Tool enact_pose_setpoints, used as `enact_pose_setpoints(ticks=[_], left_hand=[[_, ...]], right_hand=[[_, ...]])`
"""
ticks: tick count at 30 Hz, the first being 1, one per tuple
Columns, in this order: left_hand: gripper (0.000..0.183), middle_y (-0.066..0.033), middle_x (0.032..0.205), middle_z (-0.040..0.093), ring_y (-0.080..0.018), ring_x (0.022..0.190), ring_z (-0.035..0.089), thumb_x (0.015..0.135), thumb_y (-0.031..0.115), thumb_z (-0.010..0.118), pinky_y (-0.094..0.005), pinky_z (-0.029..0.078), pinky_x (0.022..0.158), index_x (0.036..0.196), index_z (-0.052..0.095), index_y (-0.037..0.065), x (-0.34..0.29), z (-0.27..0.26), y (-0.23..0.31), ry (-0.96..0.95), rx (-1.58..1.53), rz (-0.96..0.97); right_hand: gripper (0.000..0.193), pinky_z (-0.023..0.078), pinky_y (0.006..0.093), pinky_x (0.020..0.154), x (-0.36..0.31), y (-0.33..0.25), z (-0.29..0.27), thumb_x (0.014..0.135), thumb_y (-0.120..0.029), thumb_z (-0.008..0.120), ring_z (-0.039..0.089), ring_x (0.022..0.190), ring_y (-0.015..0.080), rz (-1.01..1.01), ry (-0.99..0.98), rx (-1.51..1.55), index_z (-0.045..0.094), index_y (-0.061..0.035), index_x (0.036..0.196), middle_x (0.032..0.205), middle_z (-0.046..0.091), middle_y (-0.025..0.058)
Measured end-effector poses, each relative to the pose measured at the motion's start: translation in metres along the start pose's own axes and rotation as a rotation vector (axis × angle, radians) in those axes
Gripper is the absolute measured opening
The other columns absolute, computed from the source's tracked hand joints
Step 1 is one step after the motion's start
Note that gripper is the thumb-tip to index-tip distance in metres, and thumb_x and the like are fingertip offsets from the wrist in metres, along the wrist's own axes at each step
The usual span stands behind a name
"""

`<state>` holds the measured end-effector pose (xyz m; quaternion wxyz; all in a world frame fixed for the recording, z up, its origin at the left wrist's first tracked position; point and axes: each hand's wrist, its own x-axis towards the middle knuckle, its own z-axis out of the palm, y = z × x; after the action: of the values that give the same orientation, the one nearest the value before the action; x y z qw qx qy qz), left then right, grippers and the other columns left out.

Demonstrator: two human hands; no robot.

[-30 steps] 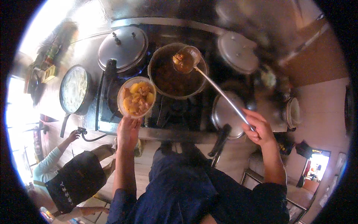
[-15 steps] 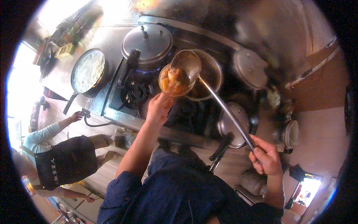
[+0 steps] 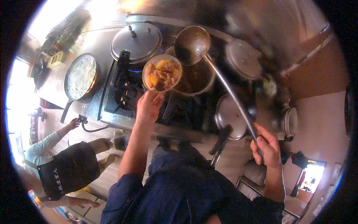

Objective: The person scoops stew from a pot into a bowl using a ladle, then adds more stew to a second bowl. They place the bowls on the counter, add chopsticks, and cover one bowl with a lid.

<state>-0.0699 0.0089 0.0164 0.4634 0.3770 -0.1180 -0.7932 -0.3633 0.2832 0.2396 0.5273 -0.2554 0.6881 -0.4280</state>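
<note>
Taking the open pot [image 3: 193, 93] as landmark. Holding the bowl [image 3: 163, 57] at the pot's left rim, loaded with yellow and brown chunks [image 3: 164, 73]; clamping its near edge with the left grip [image 3: 147, 107], cannot tell how far under the base. Clamping the ladle [image 3: 192, 43] by the handle's end with the right grip [image 3: 267, 146], right of and nearer than the pot; cupping over the pot's far side, apparently without chunks. Rating a tip of the bowl as chief risk: supporting mainly from the near side, so could sag at the far side and spill into or left of the pot. Could knock ladle against bowl, being close in view; cannot judge the height gap. Could drip on the stove [image 3: 175, 131] if swinging the ladle off the pot. Noting a blue flame [image 3: 136, 71] left of the pot, under the lidded cooker [image 3: 136, 40]: could scorch the bowl if dropping low and left.
</note>
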Motion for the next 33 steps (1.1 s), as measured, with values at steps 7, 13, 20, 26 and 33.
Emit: enact_pose_setpoints(ticks=[7,13,20,26,33], left_hand=[[0.032,-0.0099,0.111,0.067,-0.0203,0.099,0.064,0.097,0.022,0.066,-0.0344,0.053,0.092,0.119,0.059,0.000,-0.015,-0.048,0.025,-0.025,0.092,0.047],[0.042,-0.0108,0.120,0.064,-0.0224,0.109,0.063,0.096,0.025,0.064,-0.0390,0.050,0.098,0.127,0.054,-0.002,-0.043,-0.099,0.029,-0.001,0.351,0.072],[0.047,-0.0142,0.126,0.061,-0.0245,0.115,0.060,0.095,0.024,0.061,-0.0407,0.048,0.101,0.131,0.052,-0.004,-0.070,-0.097,0.023,0.109,0.208,-0.014],[0.029,-0.0120,0.099,0.073,-0.0205,0.088,0.071,0.094,0.025,0.066,-0.0399,0.058,0.076,0.109,0.066,0.000,-0.062,-0.102,0.022,0.034,0.378,0.066],[0.048,-0.0177,0.126,0.062,-0.0280,0.113,0.063,0.091,0.022,0.064,-0.0477,0.047,0.105,0.128,0.052,-0.007,-0.051,-0.101,0.040,-0.017,0.559,-0.029]], right_hand=[[0.053,0.035,0.0241,0.036,0.082,0.029,-0.004,0.101,-0.024,0.056,0.047,0.046,0.0080,0.169,-0.048,0.034,0.044,-0.0072,0.150,0.075,0.060,0.0032],[0.036,0.034,0.0236,0.033,0.154,0.038,0.009,0.100,-0.016,0.057,0.047,0.041,0.0089,0.310,0.005,0.222,0.055,-0.0057,0.134,0.073,0.063,0.0085],[0.023,0.031,0.0196,0.032,0.202,0.025,-0.009,0.103,-0.024,0.050,0.045,0.043,0.0063,0.500,-0.309,0.555,0.057,-0.0070,0.117,0.074,0.060,0.0059],[0.036,0.033,0.0195,0.035,0.205,0.043,-0.003,0.106,-0.024,0.046,0.042,0.046,0.0059,0.588,-0.534,0.937,0.052,-0.0024,0.134,0.078,0.050,0.0015],[0.038,0.037,0.0195,0.037,0.206,0.067,0.016,0.106,-0.022,0.044,0.048,0.050,0.0064,0.499,-0.469,1.120,0.049,-0.0002,0.137,0.080,0.051,0.0022]])
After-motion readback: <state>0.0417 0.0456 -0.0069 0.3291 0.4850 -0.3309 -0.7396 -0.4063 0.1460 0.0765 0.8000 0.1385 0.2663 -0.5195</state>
